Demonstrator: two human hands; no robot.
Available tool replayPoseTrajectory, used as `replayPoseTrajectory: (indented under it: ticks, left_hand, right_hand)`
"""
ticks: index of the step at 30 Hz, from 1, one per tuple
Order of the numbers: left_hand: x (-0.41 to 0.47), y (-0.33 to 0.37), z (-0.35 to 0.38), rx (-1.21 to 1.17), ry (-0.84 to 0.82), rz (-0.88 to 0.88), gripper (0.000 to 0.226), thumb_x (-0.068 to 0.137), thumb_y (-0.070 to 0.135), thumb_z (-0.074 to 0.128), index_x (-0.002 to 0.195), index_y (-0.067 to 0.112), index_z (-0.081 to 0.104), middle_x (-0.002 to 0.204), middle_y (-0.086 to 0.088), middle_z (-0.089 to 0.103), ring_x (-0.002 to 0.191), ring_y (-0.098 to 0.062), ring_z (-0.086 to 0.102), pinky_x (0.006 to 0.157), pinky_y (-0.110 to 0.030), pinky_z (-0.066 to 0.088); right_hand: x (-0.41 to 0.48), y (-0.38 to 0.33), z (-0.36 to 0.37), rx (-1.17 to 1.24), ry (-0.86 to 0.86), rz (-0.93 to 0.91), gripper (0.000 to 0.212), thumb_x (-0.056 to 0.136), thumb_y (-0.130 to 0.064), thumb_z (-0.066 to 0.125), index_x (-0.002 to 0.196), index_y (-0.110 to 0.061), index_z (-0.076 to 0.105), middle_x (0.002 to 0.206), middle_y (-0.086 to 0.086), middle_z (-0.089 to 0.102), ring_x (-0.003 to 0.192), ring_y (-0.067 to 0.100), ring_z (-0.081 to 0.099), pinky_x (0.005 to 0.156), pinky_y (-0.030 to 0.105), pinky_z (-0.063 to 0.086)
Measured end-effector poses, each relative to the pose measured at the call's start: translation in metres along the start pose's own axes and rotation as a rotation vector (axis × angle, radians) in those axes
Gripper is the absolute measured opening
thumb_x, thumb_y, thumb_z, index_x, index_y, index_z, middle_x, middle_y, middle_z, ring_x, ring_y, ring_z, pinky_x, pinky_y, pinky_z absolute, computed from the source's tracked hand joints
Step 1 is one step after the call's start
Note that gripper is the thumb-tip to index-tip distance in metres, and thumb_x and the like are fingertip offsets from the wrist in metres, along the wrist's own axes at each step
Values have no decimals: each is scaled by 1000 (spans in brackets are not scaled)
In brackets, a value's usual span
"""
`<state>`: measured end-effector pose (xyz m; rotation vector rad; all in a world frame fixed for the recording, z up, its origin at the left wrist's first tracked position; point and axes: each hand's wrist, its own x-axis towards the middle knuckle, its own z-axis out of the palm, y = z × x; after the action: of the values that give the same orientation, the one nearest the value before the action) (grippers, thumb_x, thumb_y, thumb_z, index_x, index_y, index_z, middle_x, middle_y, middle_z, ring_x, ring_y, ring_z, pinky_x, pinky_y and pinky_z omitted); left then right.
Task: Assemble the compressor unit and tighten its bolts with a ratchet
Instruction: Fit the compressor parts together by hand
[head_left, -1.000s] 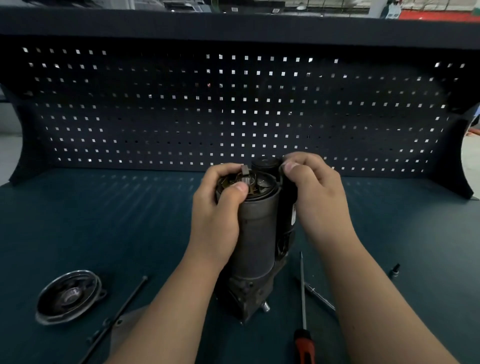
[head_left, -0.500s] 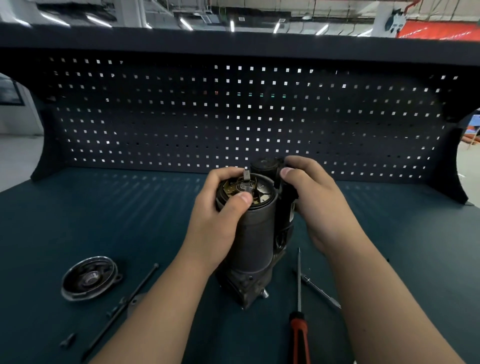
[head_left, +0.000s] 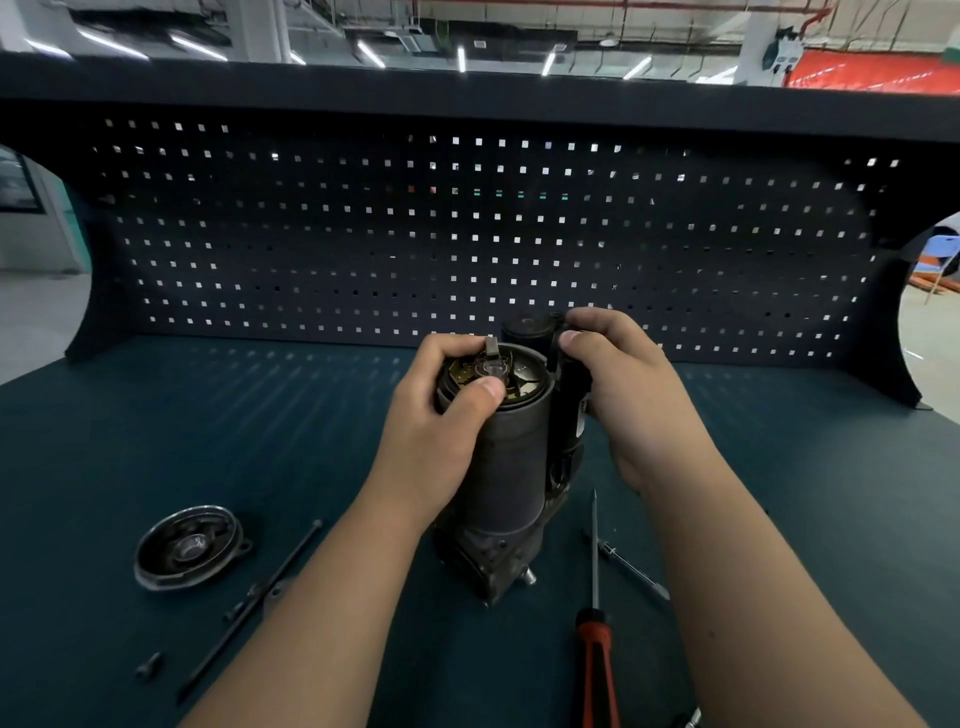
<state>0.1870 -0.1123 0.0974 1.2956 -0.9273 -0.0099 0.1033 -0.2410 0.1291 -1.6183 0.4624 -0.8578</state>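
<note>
Both of my hands grip the compressor unit (head_left: 511, 467), which stands upright at the centre of the frame on the dark green bench (head_left: 208, 415). My left hand (head_left: 436, 431) curls round the top of its grey cylinder, thumb on the open end. My right hand (head_left: 628, 395) wraps its black side part. Lower left lies a round metal cover (head_left: 187, 545) beside a long black rod (head_left: 260, 597); lower right, a red-handled screwdriver (head_left: 595, 623).

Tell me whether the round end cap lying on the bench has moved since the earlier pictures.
No. The end cap keeps its place left of the long rod; only the camera has tilted up.
</note>
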Motion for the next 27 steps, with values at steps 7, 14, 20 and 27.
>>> replayPoseTrajectory:
  ticks: [7, 14, 20, 27]
  left_hand:
    - [3, -5, 1, 0, -10, -32, 26, 68, 49, 54, 93, 48, 60, 94, 22, 68, 85, 5, 64, 66, -8, 46]
    - [4, -9, 5, -105, 76, -49, 31, 79, 52, 42, 96, 45, 67, 102, 16, 70, 96, -1, 65, 74, -11, 47]
    - [3, -12, 9, -198, 97, -127, 39, 80, 33, 43, 109, 52, 62, 105, 23, 68, 95, 1, 66, 70, -12, 50]
    - [-1, -7, 8, -141, 123, -143, 32, 81, 36, 41, 100, 51, 63, 98, 20, 69, 88, 0, 66, 66, -17, 50]
  right_hand:
    - [-2, 4, 0, -42, 34, -21, 25, 71, -46, 56, 94, -39, 65, 92, -22, 66, 90, -2, 61, 76, 25, 46]
    - [-7, 2, -1, -100, -6, -38, 34, 69, -65, 48, 94, -48, 63, 93, -37, 62, 86, -16, 57, 75, 21, 41]
    - [-9, 3, 0, -65, -7, -42, 35, 68, -64, 49, 93, -46, 64, 93, -34, 63, 83, -15, 58, 76, 23, 43]
    - [-4, -1, 4, -66, 43, -37, 41, 58, -54, 56, 93, -37, 66, 99, -14, 69, 97, 10, 64, 91, 42, 51]
